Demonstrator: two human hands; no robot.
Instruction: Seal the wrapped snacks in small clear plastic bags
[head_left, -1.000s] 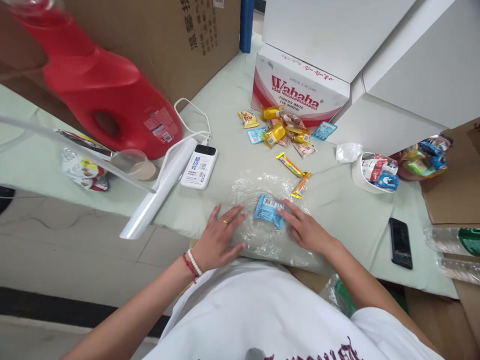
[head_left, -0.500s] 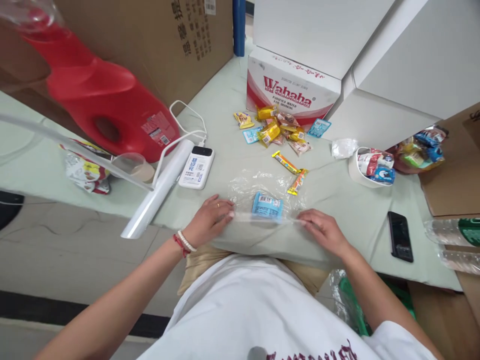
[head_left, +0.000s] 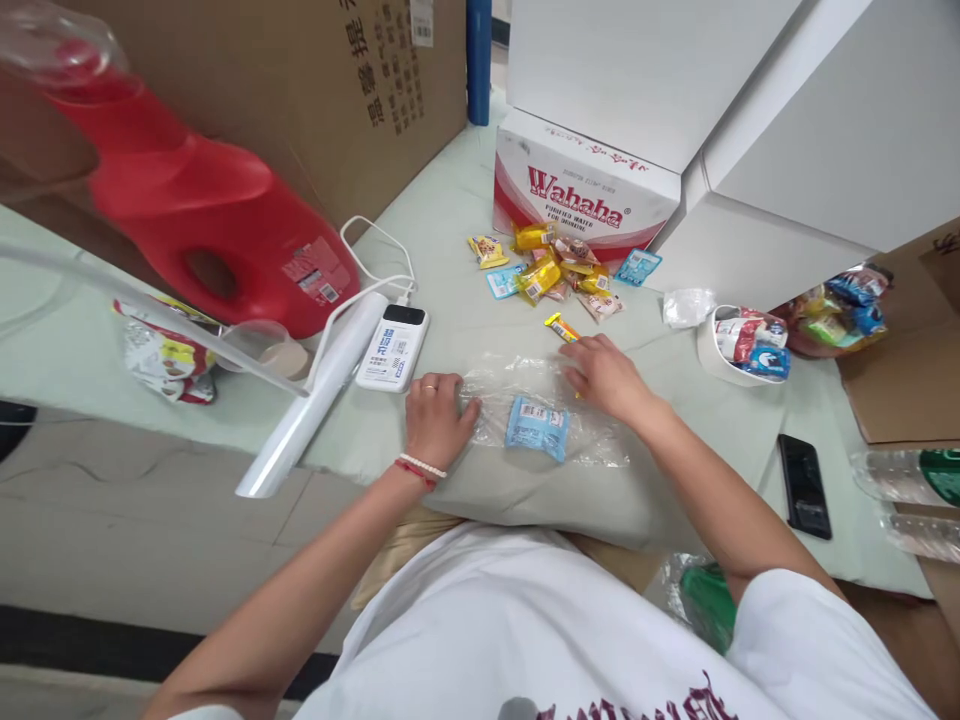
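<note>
Reaching out at two o'clock from the blue packet [head_left: 538, 428], the right hand [head_left: 606, 378] covers much of the yellow candy sticks [head_left: 561, 327]; whether it grips one, I cannot tell. At nine o'clock the left hand [head_left: 441, 420] lies palm down, thumb spread, by the plastic sheet [head_left: 596, 445] under the packet. Half a second ago both hands held the sheet's six-o'clock edge (now lying down on the table [head_left: 720, 480]).

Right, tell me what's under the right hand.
A yellow wrapper pokes out past the right hand, with clear film on the near side. The palm and fingers cover whatever else lies there, so that can't be seen.
</note>
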